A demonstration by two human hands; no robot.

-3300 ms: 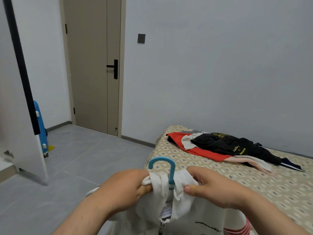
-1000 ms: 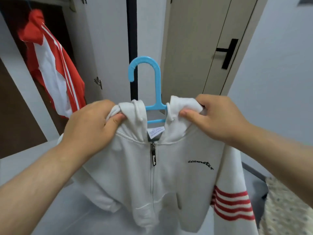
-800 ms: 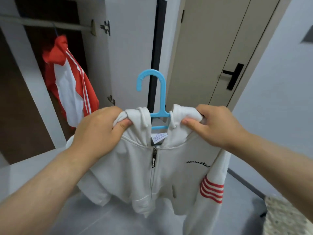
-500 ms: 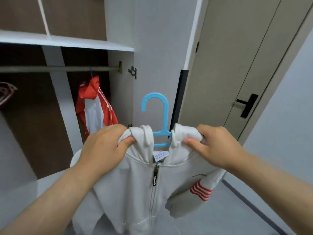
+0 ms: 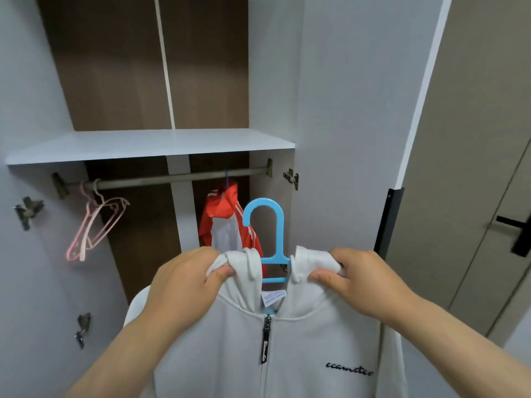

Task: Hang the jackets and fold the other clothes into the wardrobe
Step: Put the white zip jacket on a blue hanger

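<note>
- While it is held up in front of the open wardrobe [image 5: 115, 67], the white zip jacket [image 5: 301, 349] is draped over a blue hanger [image 5: 280, 225], whose hook stands upright above the collar.
- On the left of the view, the jacket's shoulder is gripped by the left hand [image 5: 184, 285]; its fingers [image 5: 221, 272] are curled tightly round a bunch of fabric beside the hood.
- The opposite shoulder is gripped in the same way by the right hand [image 5: 365, 282], with the thumb pressed against the cloth and the other fingers wrapped over the top.
- The zip is seen closed up to the collar; a white label shows inside the neck, and dark script lettering is printed on the chest.
- The blue hook is not yet placed on the rail [image 5: 161, 180]; it is seen lower, below the rail's right end.
- A red and white jacket [image 5: 221, 225] is hung from the rail, partly hidden behind the blue hook.
- Pink hangers [image 5: 94, 228] are hung bare near the rail's left end.
- A white shelf [image 5: 149, 145] is fixed just above the rail, with brown panels behind it.
- A beige room door [image 5: 474, 168] with a black handle [image 5: 517, 234] is seen at the right.
</note>
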